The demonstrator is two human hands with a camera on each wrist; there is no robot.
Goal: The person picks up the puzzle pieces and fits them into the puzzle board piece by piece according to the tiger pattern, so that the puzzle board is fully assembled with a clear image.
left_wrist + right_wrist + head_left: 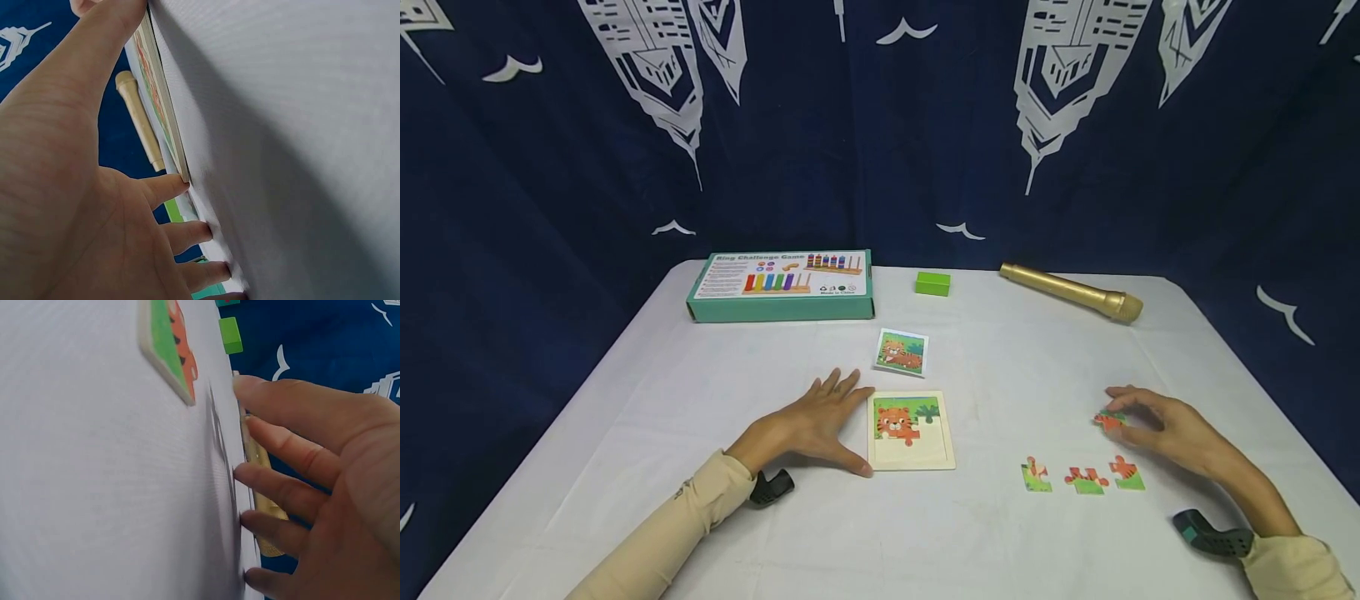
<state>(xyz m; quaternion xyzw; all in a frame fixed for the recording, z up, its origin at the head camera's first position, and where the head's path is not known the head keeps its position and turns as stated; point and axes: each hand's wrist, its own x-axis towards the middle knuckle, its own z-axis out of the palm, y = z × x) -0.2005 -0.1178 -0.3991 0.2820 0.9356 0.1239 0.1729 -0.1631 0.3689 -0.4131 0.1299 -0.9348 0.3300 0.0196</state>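
Observation:
In the head view a square wooden puzzle board [910,457] lies at the middle of the table, its upper part filled with a tiger's face and greenery. My left hand [816,425] is spread flat at its left side, thumb and index finger touching the board's edge. To the right, my right hand [1172,433] pinches a red-and-green puzzle piece [1107,421] between thumb and index finger, low over the cloth; the fingers partly hide it. Nearer the front lie three loose pieces: a left one [1036,475], a middle one [1086,481] and a right one [1127,473].
Behind the board lies a small tiger picture card or stack [901,352]. Farther back are a green Ring Challenge Game box [781,310], a green block [932,284] and a gold microphone [1067,292]. A white cloth [880,533] covers the table, with a dark blue curtain [865,150] behind.

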